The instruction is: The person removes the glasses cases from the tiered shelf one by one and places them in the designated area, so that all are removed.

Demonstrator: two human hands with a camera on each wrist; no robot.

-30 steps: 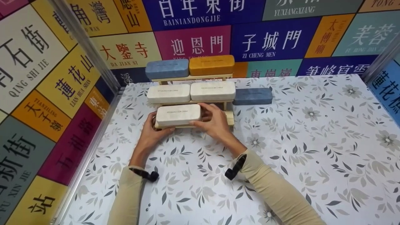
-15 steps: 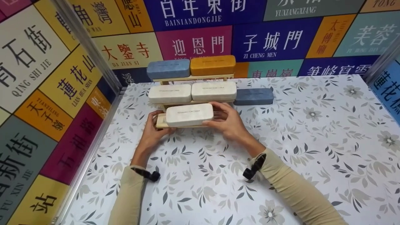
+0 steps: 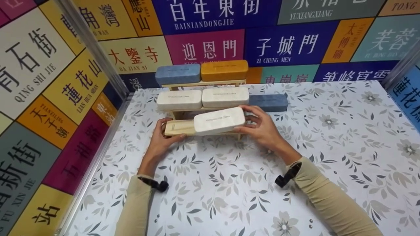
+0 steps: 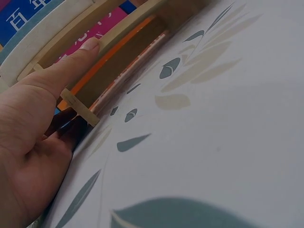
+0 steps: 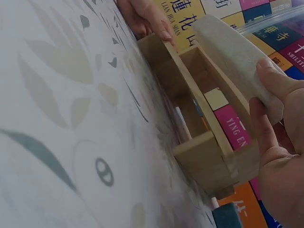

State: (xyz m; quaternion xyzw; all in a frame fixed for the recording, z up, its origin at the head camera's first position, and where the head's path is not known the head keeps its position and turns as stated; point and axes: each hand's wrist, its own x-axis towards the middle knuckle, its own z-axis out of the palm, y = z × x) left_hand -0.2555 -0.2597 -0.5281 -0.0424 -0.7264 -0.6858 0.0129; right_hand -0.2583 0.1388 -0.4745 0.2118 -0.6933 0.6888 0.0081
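Note:
In the head view a stepped wooden display rack stands at the back of the table. My left hand grips the left end of its lowest step, the thumb along the front rail. My right hand holds a white oblong case by its right end, thumb in front and fingers behind. The case is tilted, right end higher, over the right part of the lowest step. In the right wrist view the white case is above the rack's rails; I cannot tell whether its lower end touches them.
Two more white cases sit on the middle step. A blue case and an orange case sit on top. Another blue case lies on the flower-patterned tabletop at the rack's right. Sign-covered walls stand behind and left.
My right hand has moved the white case rightward along the lowest step and tilted it, uncovering the step's left part. My left hand has kept its grip on the rack's left end.

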